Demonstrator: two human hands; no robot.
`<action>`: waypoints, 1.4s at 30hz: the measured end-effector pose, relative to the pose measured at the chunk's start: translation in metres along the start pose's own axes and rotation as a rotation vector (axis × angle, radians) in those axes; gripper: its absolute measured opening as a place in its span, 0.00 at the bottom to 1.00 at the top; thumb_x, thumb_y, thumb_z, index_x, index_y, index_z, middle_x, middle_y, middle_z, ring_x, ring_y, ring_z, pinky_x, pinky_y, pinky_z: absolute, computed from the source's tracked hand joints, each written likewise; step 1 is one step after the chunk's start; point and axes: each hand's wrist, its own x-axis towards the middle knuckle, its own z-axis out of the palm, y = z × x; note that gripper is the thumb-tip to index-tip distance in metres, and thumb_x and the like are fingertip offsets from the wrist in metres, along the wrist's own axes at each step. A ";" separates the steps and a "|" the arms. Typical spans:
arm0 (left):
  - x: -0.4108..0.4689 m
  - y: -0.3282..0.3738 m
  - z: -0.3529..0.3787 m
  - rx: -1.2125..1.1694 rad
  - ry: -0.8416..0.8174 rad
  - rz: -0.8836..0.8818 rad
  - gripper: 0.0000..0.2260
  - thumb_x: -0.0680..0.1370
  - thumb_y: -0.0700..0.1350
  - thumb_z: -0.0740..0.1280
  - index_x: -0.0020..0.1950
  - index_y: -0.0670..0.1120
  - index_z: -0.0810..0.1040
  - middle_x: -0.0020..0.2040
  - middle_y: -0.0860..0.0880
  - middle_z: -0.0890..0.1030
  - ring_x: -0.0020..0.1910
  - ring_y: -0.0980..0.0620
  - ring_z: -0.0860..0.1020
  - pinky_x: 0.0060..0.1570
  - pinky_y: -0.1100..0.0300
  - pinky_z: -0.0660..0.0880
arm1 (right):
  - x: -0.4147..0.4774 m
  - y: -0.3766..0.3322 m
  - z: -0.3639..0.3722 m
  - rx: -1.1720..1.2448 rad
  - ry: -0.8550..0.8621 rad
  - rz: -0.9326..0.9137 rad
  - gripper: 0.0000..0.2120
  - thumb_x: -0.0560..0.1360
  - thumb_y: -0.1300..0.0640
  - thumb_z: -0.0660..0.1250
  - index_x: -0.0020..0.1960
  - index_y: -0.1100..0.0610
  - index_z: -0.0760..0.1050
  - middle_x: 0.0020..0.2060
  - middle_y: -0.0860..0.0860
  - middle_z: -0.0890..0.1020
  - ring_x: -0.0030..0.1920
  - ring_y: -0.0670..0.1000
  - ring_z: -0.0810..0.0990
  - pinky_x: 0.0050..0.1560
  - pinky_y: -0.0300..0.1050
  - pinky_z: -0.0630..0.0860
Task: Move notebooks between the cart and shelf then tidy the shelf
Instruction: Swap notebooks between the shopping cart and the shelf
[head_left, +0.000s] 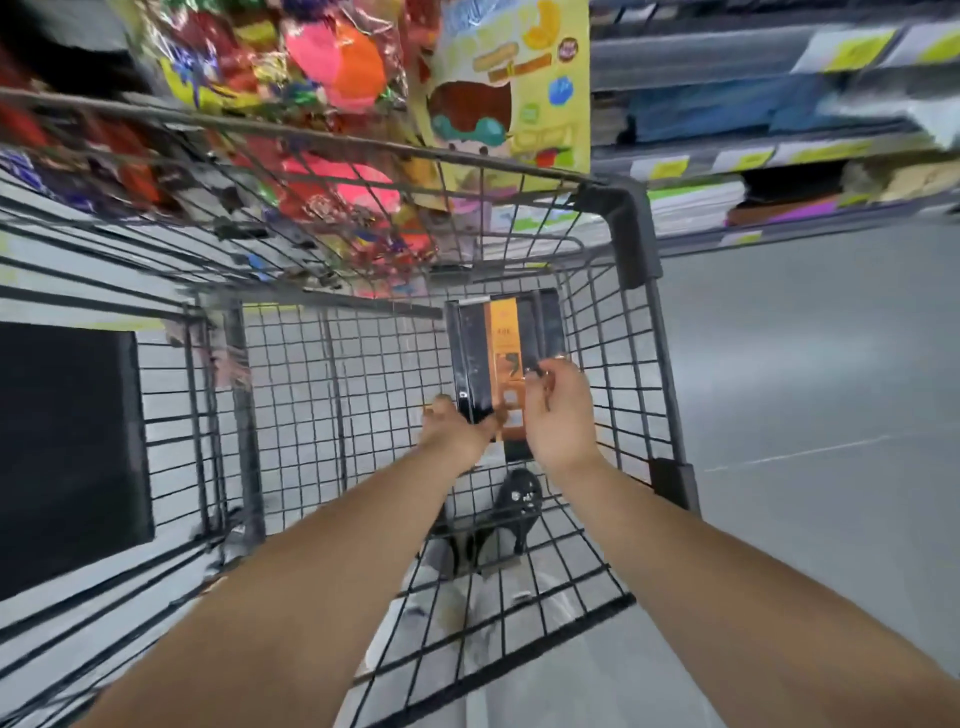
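Observation:
Black notebooks with an orange paper band (503, 358) lie flat on the wire floor of the grey shopping cart (631, 244), toward its right side. Both my arms reach down into the basket. My left hand (457, 431) grips the near left edge of the black cover. My right hand (558, 410) pinches the right edge over the orange band. The shelf (779, 156) stands at the upper right, with stacks of notebooks and paper behind yellow price tags.
Bright snack and candy packets (332, 78) hang beyond the cart's far rim. A black panel (67, 447) sits at the cart's left side. Grey floor (810, 374) spreads to the right. My feet in dark shoes (514, 499) show through the wire.

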 end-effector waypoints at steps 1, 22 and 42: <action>0.005 0.002 0.004 0.012 0.003 -0.036 0.42 0.71 0.65 0.67 0.75 0.44 0.54 0.73 0.42 0.62 0.67 0.41 0.69 0.63 0.50 0.70 | 0.001 0.004 0.005 -0.019 0.003 0.001 0.21 0.77 0.48 0.55 0.58 0.62 0.74 0.50 0.55 0.78 0.51 0.54 0.76 0.53 0.49 0.74; 0.034 -0.095 -0.079 -0.717 -0.077 0.083 0.11 0.72 0.47 0.73 0.49 0.47 0.73 0.52 0.43 0.81 0.49 0.45 0.82 0.52 0.57 0.79 | 0.005 0.025 0.062 -0.484 -0.078 0.259 0.46 0.73 0.40 0.66 0.77 0.57 0.42 0.76 0.62 0.47 0.76 0.62 0.49 0.71 0.60 0.56; -0.056 -0.100 -0.129 -0.795 0.219 0.198 0.11 0.73 0.49 0.73 0.44 0.50 0.71 0.49 0.46 0.80 0.50 0.47 0.81 0.45 0.59 0.78 | -0.053 -0.038 0.008 -0.180 -0.138 0.113 0.19 0.77 0.46 0.63 0.65 0.51 0.68 0.43 0.52 0.82 0.46 0.59 0.81 0.44 0.50 0.78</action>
